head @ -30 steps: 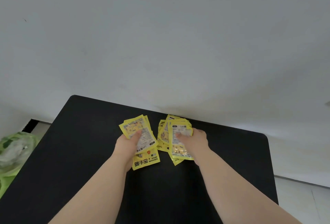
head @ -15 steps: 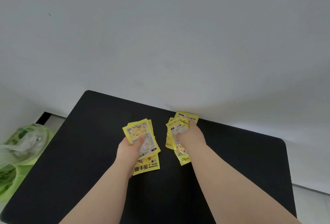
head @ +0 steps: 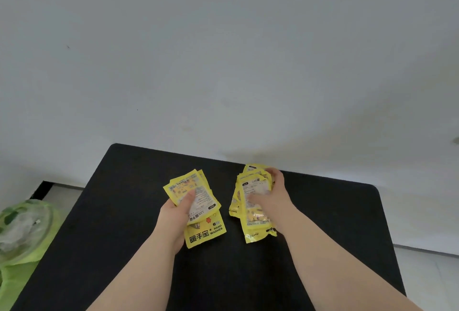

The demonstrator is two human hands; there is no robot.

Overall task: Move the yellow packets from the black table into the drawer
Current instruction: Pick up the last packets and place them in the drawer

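Packets fill both hands above the black table (head: 111,211). The left hand (head: 175,221) grips a fanned left bunch (head: 196,199), thumb pressed on the top packet's printed label and fingers under the stack; one packet reading HAND WARMER sticks out toward the wrist. The right hand (head: 269,201) clutches the right bunch (head: 250,201), fingers curled over its far edge and thumb across the white label; the lowest packets hang below the palm, close to the tabletop, and whether they touch it cannot be told. The two bunches sit side by side, apart, with a strip of bare table between them.

Beyond the right hand, the table's far edge lies close, meeting a white wall (head: 223,50). Open black surface spreads left of the left hand and right of the right hand, out to rounded corners. Past the left edge sits a green bag (head: 24,233), partly cut off by the frame.

How many packets each bunch holds is hard to count, since they overlap. No drawer is in view.
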